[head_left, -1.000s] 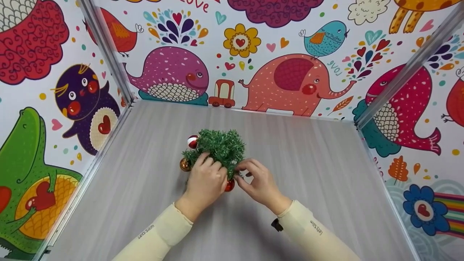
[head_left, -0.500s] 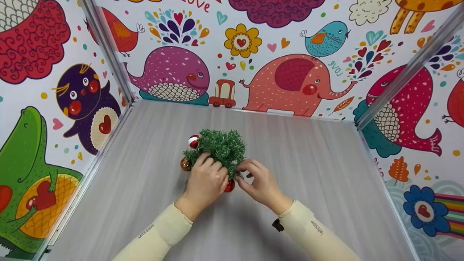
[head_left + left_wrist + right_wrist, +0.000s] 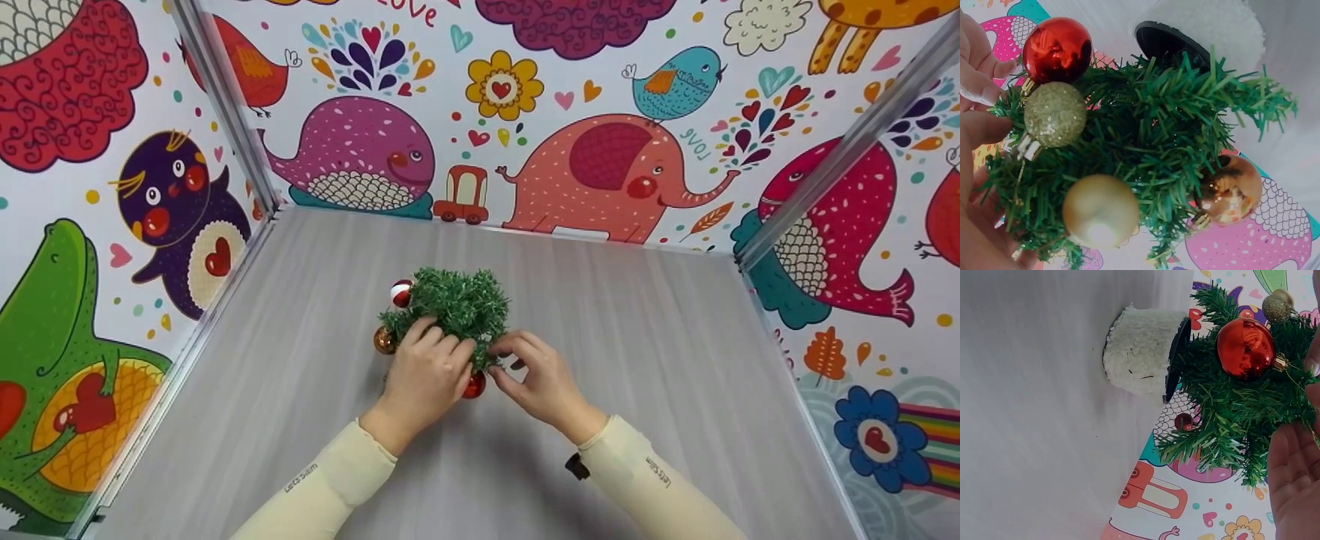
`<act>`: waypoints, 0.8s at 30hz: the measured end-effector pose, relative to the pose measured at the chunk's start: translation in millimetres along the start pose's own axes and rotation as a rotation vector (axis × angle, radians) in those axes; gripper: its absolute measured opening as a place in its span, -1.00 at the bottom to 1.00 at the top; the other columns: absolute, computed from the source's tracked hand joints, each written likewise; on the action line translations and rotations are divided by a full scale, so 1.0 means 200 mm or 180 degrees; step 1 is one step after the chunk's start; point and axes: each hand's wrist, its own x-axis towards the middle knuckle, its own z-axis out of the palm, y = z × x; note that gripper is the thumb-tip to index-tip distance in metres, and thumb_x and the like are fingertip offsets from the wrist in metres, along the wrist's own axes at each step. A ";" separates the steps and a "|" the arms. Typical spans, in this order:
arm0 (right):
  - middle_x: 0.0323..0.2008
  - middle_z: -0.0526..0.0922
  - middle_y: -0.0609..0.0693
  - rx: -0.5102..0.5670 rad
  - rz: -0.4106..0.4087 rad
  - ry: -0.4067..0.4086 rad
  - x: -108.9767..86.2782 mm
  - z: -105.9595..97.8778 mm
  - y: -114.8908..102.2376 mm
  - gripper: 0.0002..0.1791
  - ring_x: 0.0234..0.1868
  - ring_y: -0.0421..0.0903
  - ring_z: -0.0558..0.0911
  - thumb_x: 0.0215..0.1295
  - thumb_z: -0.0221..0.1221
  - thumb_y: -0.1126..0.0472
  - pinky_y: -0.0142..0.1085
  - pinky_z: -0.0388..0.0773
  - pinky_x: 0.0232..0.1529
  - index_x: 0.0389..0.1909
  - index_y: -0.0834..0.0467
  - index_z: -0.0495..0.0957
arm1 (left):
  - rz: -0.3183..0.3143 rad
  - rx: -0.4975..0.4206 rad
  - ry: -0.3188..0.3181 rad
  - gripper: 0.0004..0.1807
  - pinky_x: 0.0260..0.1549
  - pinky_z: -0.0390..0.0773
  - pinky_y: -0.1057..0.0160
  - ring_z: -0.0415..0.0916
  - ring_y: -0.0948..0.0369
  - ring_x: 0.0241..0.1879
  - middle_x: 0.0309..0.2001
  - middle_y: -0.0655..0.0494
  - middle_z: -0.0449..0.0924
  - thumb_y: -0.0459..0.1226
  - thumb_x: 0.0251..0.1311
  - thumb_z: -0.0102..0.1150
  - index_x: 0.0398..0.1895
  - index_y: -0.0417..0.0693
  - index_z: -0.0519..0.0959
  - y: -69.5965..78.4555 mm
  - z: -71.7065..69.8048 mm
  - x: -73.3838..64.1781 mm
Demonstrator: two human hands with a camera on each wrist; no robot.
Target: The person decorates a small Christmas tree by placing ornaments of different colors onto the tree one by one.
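A small artificial Christmas tree [image 3: 465,300] stands upright in a white fuzzy pot [image 3: 1143,351]. My left hand [image 3: 426,375] grips its branches on the near side, fingers partly buried in the green. At the tree's right edge, thumb and forefinger of my right hand [image 3: 541,379] pinch beside the gold cord [image 3: 1296,382] of a shiny red bauble [image 3: 1246,349]. Close to that bauble hang a gold glitter bauble [image 3: 1054,114] and a matte gold bauble [image 3: 1100,211]. Farther along the branches are a copper bauble [image 3: 1230,190] and a red-and-white bauble [image 3: 401,293].
The tree is near the middle of a grey wood-grain table [image 3: 637,337]. Walls with printed cartoon animals [image 3: 592,176] enclose its back and sides, with metal posts [image 3: 225,105] at the corners. A dark clip [image 3: 577,466] sits at my right sleeve.
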 end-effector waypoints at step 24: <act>-0.07 0.61 -0.13 -0.0024 -0.0117 0.0091 -0.04 -0.04 0.01 -0.72 -0.12 -0.18 0.62 0.21 0.35 0.33 -0.26 0.65 -0.37 -0.07 0.12 0.61 | 0.0178 -0.0320 0.0218 -0.82 0.23 0.36 0.01 0.56 0.08 -0.35 -0.40 0.10 0.68 -0.26 -0.02 0.41 -0.31 -0.05 0.71 -0.03 -0.02 -0.01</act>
